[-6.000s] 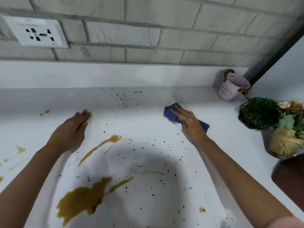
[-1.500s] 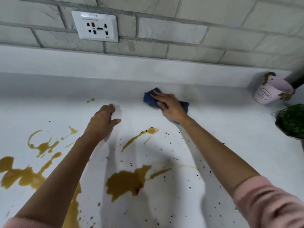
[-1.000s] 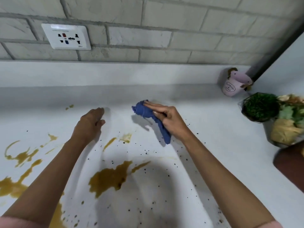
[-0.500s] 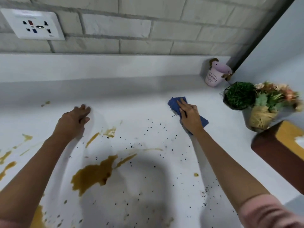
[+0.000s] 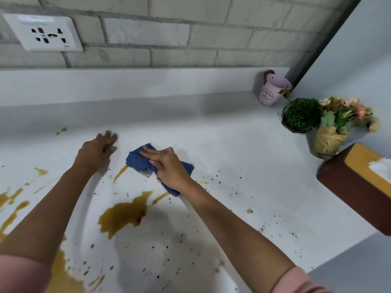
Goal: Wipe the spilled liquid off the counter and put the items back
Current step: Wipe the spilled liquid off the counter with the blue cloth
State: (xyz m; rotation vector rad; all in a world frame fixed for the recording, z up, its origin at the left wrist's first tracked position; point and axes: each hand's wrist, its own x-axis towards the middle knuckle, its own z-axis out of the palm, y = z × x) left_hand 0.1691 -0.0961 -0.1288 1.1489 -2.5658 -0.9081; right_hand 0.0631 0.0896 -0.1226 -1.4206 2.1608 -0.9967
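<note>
So we're mid-wipe here. The right hand [image 5: 169, 168] is pressed flat on a blue cloth [image 5: 139, 160], fingers spread over it rather than curled around it, pinning it to the white counter [image 5: 222, 149] roughly in the middle. The left hand [image 5: 96, 152] sits just left of the cloth, palm down and open, holding nothing, looks like it's just bracing.

The cloth's near-left corner is right at the top of a thin brown streak [image 5: 119, 173]. The big brown puddle [image 5: 124, 214] lies nearer, not touched yet, and there's more spill [image 5: 12, 199] off to the left, plus black specks all over. Can't really tell if the cloth is soaked already, it's a bit blurry.

Next move, I'd say: drag the cloth toward the near side through that streak and into the puddle, with firm pressure.

The items, a pink pot [image 5: 271, 90], a green plant [image 5: 301, 115] and a flower bunch [image 5: 340, 123], are parked far right, so putting them back comes later.
</note>
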